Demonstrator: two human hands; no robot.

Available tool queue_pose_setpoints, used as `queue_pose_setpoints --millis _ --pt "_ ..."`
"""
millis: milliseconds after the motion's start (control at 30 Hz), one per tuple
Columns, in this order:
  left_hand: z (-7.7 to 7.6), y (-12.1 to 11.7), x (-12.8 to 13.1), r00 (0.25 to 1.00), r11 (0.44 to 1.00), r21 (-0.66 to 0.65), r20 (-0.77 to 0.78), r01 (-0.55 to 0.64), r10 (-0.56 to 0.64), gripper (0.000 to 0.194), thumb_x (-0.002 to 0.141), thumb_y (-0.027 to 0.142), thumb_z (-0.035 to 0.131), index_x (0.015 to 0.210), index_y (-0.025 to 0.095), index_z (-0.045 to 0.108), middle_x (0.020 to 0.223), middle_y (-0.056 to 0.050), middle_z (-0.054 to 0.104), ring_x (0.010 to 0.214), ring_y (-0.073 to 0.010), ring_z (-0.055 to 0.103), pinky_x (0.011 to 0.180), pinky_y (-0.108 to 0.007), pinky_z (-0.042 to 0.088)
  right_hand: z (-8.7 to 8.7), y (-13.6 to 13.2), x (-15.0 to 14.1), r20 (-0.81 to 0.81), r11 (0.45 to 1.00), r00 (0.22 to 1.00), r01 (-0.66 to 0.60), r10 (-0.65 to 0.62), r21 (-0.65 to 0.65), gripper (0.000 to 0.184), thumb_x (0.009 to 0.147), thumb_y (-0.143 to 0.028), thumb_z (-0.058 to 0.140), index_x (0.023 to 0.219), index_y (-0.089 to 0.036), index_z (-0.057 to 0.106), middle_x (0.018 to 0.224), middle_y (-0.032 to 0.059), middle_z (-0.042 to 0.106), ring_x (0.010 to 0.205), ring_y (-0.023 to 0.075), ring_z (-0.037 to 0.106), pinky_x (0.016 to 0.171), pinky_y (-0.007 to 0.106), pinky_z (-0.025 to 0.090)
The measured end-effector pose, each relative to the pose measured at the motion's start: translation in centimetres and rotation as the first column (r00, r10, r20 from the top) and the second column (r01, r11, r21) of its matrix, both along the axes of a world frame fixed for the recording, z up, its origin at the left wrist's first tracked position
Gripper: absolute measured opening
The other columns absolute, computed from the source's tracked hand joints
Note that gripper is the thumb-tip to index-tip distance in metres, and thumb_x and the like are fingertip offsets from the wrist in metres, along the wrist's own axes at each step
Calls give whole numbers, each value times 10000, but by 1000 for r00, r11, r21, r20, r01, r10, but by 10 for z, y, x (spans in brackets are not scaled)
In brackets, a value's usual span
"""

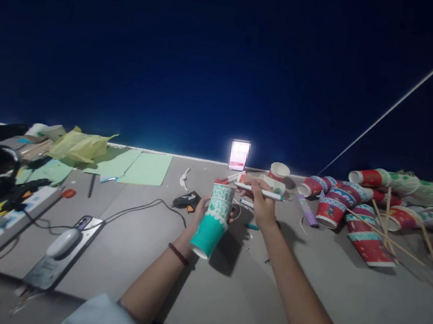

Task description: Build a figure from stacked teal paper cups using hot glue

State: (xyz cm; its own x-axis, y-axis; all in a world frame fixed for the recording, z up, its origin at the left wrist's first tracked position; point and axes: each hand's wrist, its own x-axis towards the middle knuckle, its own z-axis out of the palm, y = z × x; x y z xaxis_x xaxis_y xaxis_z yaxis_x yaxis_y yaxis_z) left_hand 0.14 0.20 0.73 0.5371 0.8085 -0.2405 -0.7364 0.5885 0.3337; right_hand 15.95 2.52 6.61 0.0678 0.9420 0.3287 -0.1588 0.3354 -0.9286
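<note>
Near the middle of the table, my left hand (199,214) is wrapped round a teal paper cup (209,235), tilted, with its open rim toward my right hand. A second white-rimmed edge shows just below the top, so it may be two cups nested. My right hand (263,206) grips a white marker pen (270,194) just above and right of the cup; whether the tip touches the cup I cannot tell. Behind my right hand lie a few more markers, and a paper cup (279,171) stands upright farther back.
On the right lie several stacks of patterned paper cups (331,211) and wooden sticks (387,221). A lit phone (238,157) leans at the back wall. Leftward are green paper sheets (146,168), a black glue gun (186,200), a power strip (19,218), and a phone (42,269) under a white mouse (64,243).
</note>
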Motion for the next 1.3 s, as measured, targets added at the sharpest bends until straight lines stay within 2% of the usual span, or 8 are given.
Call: queue_pose_setpoints --millis 67,167,400,533,667,900,1300 --pt "-1 1 -1 1000 1000 17 -3 -5 5 516 792 440 449 1044 28 631 886 -183 699 737 -272 676 642 -363 535 1 0 0 7 998 998 -59 59 2 246 829 -486 599 850 -244 643 742 3 687 741 186 687 770 363 557" --pt "-2 2 -1 1000 999 41 1 -2 1 553 800 492 453 1071 42 624 880 -173 695 700 -256 669 594 -342 530 3 0 0 62 994 993 -103 100 39 197 792 -417 667 883 -245 640 795 12 708 838 201 686 838 384 541" --pt "-1 2 -1 1000 999 39 -25 -7 8 520 806 505 470 1035 71 640 826 -143 694 684 -248 672 591 -337 529 5 -3 0 208 990 974 -106 85 89 106 801 -334 641 774 -236 610 807 30 709 899 224 678 822 383 534" --pt "-4 3 -1 1000 1000 10 -23 -4 4 487 799 491 467 969 76 659 815 -140 703 679 -253 678 589 -343 534 6 -6 0 284 988 956 -113 77 110 78 797 -300 631 766 -232 610 898 42 714 906 222 674 820 370 527" --pt "-6 3 -1 1000 1000 15 -22 -9 9 486 806 488 461 951 71 665 808 -144 706 671 -259 682 577 -349 535 7 -8 1 340 985 939 -105 52 137 57 810 -284 619 791 -231 617 898 46 715 904 223 671 818 366 519" --pt "-7 3 -1 996 999 11 -74 -41 41 484 817 482 460 942 65 672 748 -137 706 653 -262 678 587 -358 535 9 -9 1 364 984 931 -63 -3 169 57 801 -291 627 800 -234 635 874 39 718 855 222 673 779 356 522" --pt "-3 2 -2 997 1000 -16 -72 -26 25 472 805 468 475 957 64 664 821 -138 707 675 -259 675 606 -363 529 10 -9 2 339 984 940 -85 28 157 17 771 -238 622 757 -237 612 892 38 725 885 226 676 790 360 524"
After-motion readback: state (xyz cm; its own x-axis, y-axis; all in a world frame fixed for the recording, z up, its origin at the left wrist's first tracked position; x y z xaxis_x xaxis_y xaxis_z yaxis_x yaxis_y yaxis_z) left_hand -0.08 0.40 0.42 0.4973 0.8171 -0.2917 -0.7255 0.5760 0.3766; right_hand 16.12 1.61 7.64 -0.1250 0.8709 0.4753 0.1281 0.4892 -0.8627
